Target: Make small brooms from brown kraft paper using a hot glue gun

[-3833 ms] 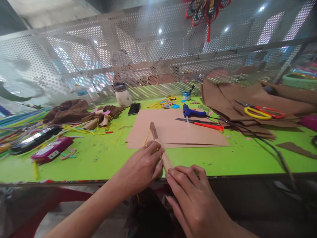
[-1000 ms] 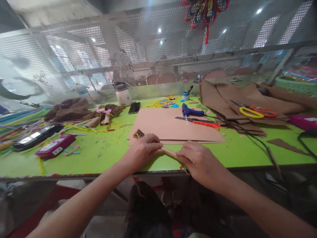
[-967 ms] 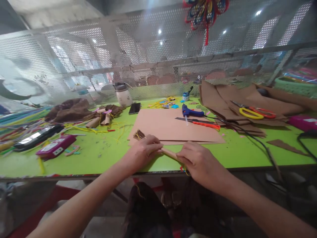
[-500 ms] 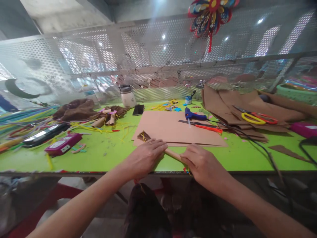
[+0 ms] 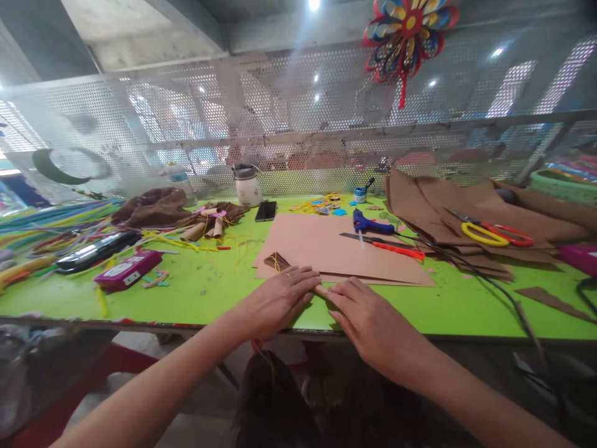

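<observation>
A thin tan paper roll [image 5: 321,290] lies at the table's near edge, mostly covered by my hands. Beyond my left fingers, a fringed brown paper bundle [image 5: 276,261] with yellow string around it sticks out; how it joins the roll is hidden. My left hand [image 5: 282,298] rests over the roll, its fingers stretched out flat. Against the roll's right part is my right hand [image 5: 364,314], fingers extended and thumb apart from them. Behind both hands lie tan paper sheets [image 5: 308,233], topped by a blue glue gun [image 5: 370,224] and a red-handled cutter [image 5: 396,247].
Brown paper [image 5: 448,205] is heaped at right under scissors [image 5: 494,233], and a black cord [image 5: 489,283] runs down the table's right side. Left stand a purple box [image 5: 128,270], a black case [image 5: 96,251] and small paper rolls [image 5: 205,227]. A phone [image 5: 265,211] lies behind.
My right hand has let go its pinch near the roll's right end and moved left, closer to my left hand. My left hand stays over the roll. The view has tipped slightly upward.
</observation>
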A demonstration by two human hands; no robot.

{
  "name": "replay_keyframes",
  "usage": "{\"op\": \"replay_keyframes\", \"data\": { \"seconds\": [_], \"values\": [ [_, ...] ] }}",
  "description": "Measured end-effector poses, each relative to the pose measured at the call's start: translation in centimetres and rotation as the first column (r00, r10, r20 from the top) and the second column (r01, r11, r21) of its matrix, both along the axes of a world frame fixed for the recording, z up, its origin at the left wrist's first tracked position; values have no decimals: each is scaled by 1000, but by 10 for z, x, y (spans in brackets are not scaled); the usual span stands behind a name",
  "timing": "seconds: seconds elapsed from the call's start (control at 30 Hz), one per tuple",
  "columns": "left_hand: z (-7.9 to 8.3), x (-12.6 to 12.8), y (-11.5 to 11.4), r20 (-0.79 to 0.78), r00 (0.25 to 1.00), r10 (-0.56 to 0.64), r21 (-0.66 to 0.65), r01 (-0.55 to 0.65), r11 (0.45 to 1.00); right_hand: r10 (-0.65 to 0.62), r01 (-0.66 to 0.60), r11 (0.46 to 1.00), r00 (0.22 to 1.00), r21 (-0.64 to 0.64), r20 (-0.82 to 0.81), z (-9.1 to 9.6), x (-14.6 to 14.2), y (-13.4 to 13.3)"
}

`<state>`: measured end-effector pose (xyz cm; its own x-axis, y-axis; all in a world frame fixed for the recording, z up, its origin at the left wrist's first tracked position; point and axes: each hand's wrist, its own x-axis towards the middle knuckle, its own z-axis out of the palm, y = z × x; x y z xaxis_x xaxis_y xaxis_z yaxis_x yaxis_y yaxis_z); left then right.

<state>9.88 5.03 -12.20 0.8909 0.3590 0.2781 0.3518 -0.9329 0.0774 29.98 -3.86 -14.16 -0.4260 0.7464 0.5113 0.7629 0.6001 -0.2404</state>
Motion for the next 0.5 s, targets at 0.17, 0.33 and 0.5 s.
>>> {"op": "replay_keyframes", "data": {
  "seconds": [0.17, 0.33, 0.5],
  "values": [
    [-1, -9, 5, 158, 984, 76, -216, -40, 976, -4, 4, 1000, 1000, -15, -25, -4, -4, -1],
    [-2, -20, 3, 332, 919, 211, -182, -157, 971, 5, -7, 999, 998, -37, -69, -9, -5, 1],
    [3, -18, -19, 107, 974, 201, -11, -201, 980, -10, 9, 1000, 998, -28, -55, -10, -5, 2]
  ]
}}
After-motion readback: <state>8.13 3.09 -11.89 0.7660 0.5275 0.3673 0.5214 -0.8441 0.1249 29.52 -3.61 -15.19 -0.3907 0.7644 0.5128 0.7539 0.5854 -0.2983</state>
